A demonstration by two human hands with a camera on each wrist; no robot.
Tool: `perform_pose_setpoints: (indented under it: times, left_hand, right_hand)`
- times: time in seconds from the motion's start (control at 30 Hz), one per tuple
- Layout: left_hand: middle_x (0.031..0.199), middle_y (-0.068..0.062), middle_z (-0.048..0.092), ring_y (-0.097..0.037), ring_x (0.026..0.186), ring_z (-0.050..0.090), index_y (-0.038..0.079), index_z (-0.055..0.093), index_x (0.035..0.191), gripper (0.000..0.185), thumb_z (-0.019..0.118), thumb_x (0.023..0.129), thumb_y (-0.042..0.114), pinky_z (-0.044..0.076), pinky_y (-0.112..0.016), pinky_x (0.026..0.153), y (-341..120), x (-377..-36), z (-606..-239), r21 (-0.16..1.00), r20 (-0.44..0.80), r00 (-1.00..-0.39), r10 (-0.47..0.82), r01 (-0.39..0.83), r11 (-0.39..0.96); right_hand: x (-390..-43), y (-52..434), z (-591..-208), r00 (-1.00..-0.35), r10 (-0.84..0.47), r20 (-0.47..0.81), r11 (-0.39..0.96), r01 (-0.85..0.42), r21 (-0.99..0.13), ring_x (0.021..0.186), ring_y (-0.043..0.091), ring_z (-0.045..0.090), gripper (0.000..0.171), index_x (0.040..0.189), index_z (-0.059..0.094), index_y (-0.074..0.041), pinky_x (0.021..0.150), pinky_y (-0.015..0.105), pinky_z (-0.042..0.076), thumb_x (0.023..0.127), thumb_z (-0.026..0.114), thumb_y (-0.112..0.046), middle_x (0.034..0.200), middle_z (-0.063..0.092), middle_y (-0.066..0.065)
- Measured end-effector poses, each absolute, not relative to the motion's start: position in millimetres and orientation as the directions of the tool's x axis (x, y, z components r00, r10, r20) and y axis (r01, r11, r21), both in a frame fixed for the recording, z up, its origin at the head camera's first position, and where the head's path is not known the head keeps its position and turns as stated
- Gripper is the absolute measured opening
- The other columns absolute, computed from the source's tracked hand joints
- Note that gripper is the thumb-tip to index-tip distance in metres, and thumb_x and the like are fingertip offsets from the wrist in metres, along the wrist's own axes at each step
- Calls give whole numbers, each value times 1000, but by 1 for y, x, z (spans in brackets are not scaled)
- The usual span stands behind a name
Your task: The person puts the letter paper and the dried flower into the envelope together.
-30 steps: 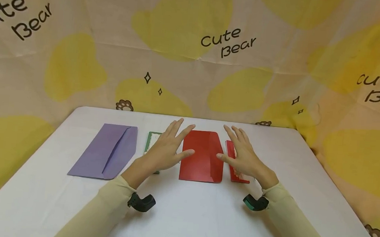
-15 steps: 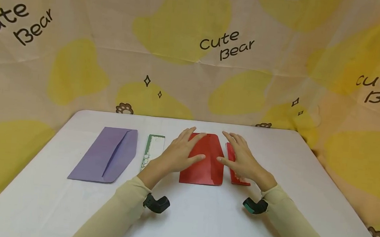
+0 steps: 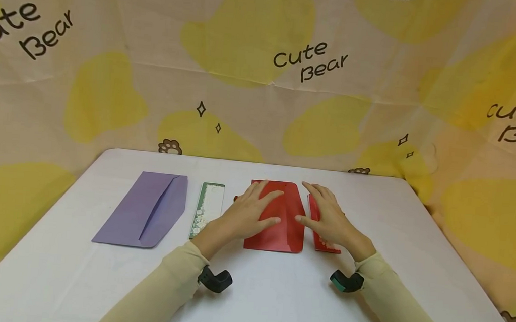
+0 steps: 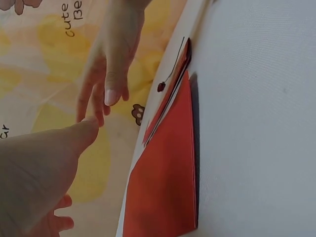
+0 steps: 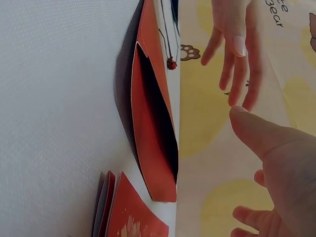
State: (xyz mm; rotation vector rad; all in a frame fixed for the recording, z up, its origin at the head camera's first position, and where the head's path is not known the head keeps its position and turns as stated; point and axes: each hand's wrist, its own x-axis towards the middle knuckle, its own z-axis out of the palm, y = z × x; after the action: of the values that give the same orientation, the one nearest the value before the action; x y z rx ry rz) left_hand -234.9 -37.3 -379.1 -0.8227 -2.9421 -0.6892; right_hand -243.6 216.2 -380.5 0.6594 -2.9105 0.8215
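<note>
Both hands hover above the table with fingers spread and nothing held. In the head view my left hand (image 3: 245, 213) is over the left part of a red envelope (image 3: 276, 223), which lies flat. My right hand (image 3: 330, 220) is above a small red folded card (image 3: 322, 242), just right of that envelope, and hides part of it. The right wrist view shows the red envelope's mouth (image 5: 153, 108) gaping, with the red card (image 5: 136, 207) apart from it. Left of my left hand lies a white card with a green floral border (image 3: 209, 205), partly covered by the wrist.
A purple envelope (image 3: 145, 210) lies at the left of the white table (image 3: 274, 304). A small dark red bead on a string (image 4: 161, 87) shows near the card in the left wrist view. A patterned yellow cloth (image 3: 248, 54) hangs behind the table.
My left hand has moved right, from over the green-bordered card to over the red envelope, uncovering more of that card. My right hand has dipped slightly. The envelopes and cards lie where they were.
</note>
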Motion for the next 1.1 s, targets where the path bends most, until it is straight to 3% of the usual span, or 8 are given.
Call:
perform_pose_setpoints:
  times: [0.27,0.57,0.8,1.1]
  left_hand:
    - [169,-18,18,-50,155,15,33,32,158,69,61,97,51,30,-71,115,-36,-230,-383,417,73,-861,503,484,769]
    - [170,-18,12,-50,155,13,37,29,158,69,59,97,53,30,-71,116,-26,-234,-382,433,-6,-860,510,457,777]
    - [170,-18,14,-46,157,7,39,32,157,66,57,98,53,20,-69,121,-20,-234,-386,415,-10,-856,517,467,781]
    - [169,-20,14,-53,155,7,40,35,155,62,56,98,55,18,-72,120,-20,-233,-389,396,-30,-866,499,448,801]
  right_hand:
    - [-242,216,-382,-910,-391,134,772,-404,-491,151,43,21,91,160,25,-19,108,75,36,88,77,-36,163,27,19]
    - [-241,215,-384,-909,-399,120,775,-404,-487,150,43,22,90,160,26,-18,106,76,36,89,76,-38,162,28,19]
    - [-241,215,-382,-906,-406,114,771,-407,-490,150,45,21,89,160,26,-16,106,78,34,89,76,-37,162,28,21]
    - [-240,215,-382,-897,-423,128,754,-426,-500,150,44,23,88,160,27,-16,107,75,36,90,76,-37,161,30,21]
